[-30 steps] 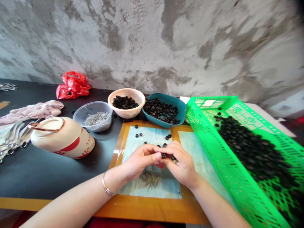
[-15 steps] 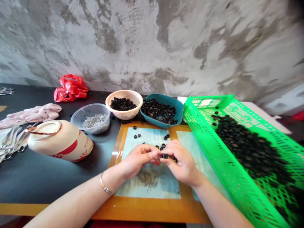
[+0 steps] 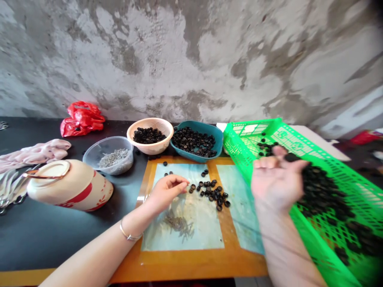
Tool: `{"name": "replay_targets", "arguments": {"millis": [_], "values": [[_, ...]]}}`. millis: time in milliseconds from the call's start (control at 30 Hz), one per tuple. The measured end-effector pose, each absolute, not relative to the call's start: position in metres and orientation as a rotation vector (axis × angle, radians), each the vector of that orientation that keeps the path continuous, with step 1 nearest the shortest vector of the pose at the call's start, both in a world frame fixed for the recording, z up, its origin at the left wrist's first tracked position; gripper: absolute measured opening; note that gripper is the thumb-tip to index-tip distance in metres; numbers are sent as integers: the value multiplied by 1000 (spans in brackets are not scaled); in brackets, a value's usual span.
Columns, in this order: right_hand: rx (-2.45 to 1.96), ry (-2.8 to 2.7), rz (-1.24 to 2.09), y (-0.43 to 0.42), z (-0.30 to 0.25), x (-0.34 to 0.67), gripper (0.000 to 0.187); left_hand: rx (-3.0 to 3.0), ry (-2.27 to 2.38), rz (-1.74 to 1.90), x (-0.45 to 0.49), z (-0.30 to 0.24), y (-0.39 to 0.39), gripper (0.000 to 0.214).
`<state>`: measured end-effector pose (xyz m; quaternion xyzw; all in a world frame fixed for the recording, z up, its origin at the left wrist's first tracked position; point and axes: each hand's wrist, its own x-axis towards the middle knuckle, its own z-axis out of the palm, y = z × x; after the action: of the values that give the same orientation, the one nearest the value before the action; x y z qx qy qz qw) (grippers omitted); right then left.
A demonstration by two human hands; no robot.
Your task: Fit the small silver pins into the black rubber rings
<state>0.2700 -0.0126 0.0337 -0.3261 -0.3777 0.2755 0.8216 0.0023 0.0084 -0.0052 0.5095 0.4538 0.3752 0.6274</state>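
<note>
My left hand (image 3: 166, 191) rests on the pale mat (image 3: 182, 227), fingertips pressed together just left of a loose cluster of small black round pieces (image 3: 213, 192). What it pinches is too small to see. My right hand (image 3: 275, 177) is raised over the near rim of the green basket (image 3: 239, 147), palm toward me and blurred. It has a small black piece (image 3: 291, 157) at its fingertips. The basket holds a heap of black pieces (image 3: 321, 189). A small pile of thin metal pins (image 3: 178, 222) lies on the mat below my left hand.
Behind the mat stand a beige bowl (image 3: 149, 148) and a teal tray (image 3: 217, 137), both with black pieces, and a clear tub of pins (image 3: 109, 157). A cream and red jar (image 3: 68, 185) lies on its side at left. Pink cloth (image 3: 36, 151) and a red bag (image 3: 79, 118) lie beyond.
My hands have come apart. The right hand swung right and up over the green basket with a black piece. The left hand stayed on the mat, and the cluster of pieces is now uncovered.
</note>
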Motion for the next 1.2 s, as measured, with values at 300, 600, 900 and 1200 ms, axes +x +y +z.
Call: {"name": "replay_targets", "arguments": {"millis": [300, 600, 900, 1200], "values": [[-1103, -1482, 840, -19, 25, 251, 30, 1723, 1211, 776, -6, -14, 16, 16], [-1074, -2649, 650, -40, -14, 173, 8, 2286, 1223, 710, -25, -7, 26, 16], [-1163, -2525, 794, -34, -10, 182, 8, 2465, 1133, 420, -26, -6, 25, 17], [-1371, -2057, 1126, -25, -8, 192, 5, 2381, 1107, 568, -17, -15, 21, 12]]}}
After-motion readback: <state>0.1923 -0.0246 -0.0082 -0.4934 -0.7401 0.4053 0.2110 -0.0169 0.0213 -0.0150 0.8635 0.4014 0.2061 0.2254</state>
